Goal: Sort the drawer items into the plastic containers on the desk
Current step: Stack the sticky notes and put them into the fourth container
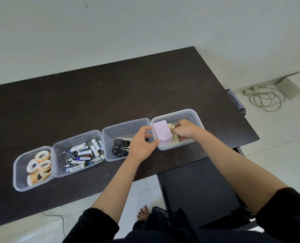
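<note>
Four clear plastic containers stand in a row on the dark desk. The leftmost container holds several tape rolls. Beside it, another container is filled with several batteries. The third container holds black scissors. The rightmost container holds pink sticky notes and yellowish notes. My left hand grips the near left rim of that rightmost container, thumb at its edge. My right hand is inside it, fingers closed on the sticky notes.
An open dark drawer juts out below the desk's front edge at the right. A white cable with a power strip lies coiled on the tiled floor at far right. My bare foot shows under the desk.
</note>
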Demonstrator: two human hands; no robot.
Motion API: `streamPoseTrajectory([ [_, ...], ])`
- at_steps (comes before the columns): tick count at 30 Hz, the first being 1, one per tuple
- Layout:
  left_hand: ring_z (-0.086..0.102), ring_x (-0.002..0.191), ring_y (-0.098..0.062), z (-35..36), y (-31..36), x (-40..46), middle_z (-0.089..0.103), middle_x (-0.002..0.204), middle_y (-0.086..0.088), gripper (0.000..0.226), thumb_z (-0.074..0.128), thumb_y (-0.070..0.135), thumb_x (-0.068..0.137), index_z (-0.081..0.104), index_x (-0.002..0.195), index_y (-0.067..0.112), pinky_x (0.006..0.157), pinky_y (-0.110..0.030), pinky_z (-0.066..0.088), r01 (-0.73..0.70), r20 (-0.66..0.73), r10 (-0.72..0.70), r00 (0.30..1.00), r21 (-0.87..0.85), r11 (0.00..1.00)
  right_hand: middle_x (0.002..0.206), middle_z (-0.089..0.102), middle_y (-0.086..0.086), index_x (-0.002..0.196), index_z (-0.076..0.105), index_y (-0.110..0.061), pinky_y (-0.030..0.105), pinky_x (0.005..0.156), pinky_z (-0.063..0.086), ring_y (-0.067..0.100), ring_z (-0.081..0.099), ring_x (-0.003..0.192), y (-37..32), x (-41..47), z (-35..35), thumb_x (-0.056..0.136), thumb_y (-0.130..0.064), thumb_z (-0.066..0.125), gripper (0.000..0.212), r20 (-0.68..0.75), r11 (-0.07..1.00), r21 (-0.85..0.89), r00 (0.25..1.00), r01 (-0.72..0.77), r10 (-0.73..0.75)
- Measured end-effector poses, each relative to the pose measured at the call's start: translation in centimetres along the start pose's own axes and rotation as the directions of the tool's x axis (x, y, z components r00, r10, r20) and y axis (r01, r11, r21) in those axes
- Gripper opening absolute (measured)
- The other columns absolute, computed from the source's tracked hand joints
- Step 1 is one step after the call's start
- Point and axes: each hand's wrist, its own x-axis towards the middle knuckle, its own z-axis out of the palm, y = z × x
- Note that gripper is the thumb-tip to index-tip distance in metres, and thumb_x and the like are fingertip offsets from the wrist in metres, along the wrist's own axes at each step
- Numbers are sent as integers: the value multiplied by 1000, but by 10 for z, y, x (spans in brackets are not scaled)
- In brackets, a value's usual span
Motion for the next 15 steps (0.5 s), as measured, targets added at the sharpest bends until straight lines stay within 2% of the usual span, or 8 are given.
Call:
streamPoseTrajectory([
  [2,59,108,-18,-1,0,1,65,112,0,50,75,26,77,49,120,28,89,-43,55,-2,11,2,1000,9,1000,89,65,4,97,59,-13,34,79,56,20,65,75,1,-2,-4,90,-30,55,19,30,1000,22,999,17,-18],
  [4,60,107,-19,-1,0,2,65,113,0,50,76,26,77,48,119,29,87,-43,56,-5,19,5,1000,16,1000,112,63,1,119,57,-15,33,83,57,21,67,92,1,-4,-7,96,-25,49,26,78,999,43,997,22,-26],
  [6,60,107,-19,-1,-1,2,65,113,0,50,76,25,77,48,118,29,86,-44,57,-6,17,6,1000,13,1000,123,59,-2,127,54,-17,32,87,55,21,64,101,1,-6,-8,98,-22,45,31,117,998,49,993,29,-34],
  [9,62,104,-21,-1,-2,3,64,111,2,50,76,26,76,48,117,32,84,-45,58,6,17,-6,1000,4,1000,124,61,0,126,56,-20,35,91,54,20,63,104,0,-5,-8,97,-23,42,32,154,999,37,988,23,-28],
  [12,62,102,-21,0,-3,1,63,105,3,49,77,27,76,50,117,32,83,-46,57,1,11,-1,1000,-19,1000,125,61,-1,128,54,-21,33,88,53,21,65,102,-3,-7,-12,99,-30,40,33,169,992,116,985,-54,34],
  [15,61,104,-21,0,-4,1,64,105,2,49,76,26,76,51,118,31,84,-46,57,-6,-1,6,1000,-32,999,110,62,1,124,55,-18,33,81,55,24,67,95,-9,-7,-13,100,-31,38,32,141,979,168,986,-112,88],
])
